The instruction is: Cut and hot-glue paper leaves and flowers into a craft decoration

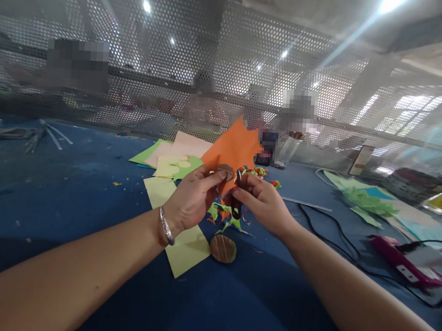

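We note the orange paper (233,142) raised above the middle of the bench (73,191), with a brown disc (225,172) lying against its near face. The left hand (194,196) is closed in a pinch, thumb over the disc, fingers behind, gripping disc and sheet together. The right hand (265,203) is partly curled around dark-handled scissors (236,209), just beside the disc; we cannot tell whether the blades touch the paper. Below both hands, green and orange scraps (234,224) are scattered on the blue surface. Nearer us, a second brown disc (223,249) with a green edge lies flat, just beside a pale yellow sheet (188,251) that runs under the left wrist. Beyond the left hand we record overlapping sheets, among them a pink sheet (193,144). To the right lie a black cable (340,232) and a purple power strip (405,264). Behind the bench stands a perforated screen (157,46).
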A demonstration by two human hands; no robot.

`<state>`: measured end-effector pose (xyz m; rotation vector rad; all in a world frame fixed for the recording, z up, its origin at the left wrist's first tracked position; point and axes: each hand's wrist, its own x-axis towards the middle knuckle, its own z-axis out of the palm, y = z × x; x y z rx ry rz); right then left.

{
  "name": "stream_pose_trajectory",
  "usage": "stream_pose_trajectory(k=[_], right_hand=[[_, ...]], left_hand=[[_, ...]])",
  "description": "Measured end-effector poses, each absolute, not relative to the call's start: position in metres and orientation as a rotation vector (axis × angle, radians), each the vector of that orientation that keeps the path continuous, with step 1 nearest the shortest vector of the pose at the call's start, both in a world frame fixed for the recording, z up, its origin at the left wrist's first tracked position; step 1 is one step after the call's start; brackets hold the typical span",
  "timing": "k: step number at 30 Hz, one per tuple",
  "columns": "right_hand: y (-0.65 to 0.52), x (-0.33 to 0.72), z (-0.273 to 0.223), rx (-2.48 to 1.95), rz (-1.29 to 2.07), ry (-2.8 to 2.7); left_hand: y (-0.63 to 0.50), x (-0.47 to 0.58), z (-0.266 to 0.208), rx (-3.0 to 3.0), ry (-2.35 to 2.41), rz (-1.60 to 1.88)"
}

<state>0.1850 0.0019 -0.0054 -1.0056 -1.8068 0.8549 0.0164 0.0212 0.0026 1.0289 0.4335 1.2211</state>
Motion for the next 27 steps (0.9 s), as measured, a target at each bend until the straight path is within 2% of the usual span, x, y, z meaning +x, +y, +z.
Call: stream_pose_trajectory(k=[4, 11, 27], right_hand=[[0.002, 0.177, -0.008, -0.942, 1.068, -1.582], [0.001, 0.167, -0.014, -0.920, 1.039, -1.336], [0.004, 0.173, -0.011, -1.021, 1.041, -1.374]], left_hand=[[0.024, 0.017, 0.001, 0.946, 0.395, 1.273], [0.025, 0.019, -0.005, 0.917, 0.417, 1.327], [0.018, 0.019, -0.004, 0.997, 0.581, 1.310]])
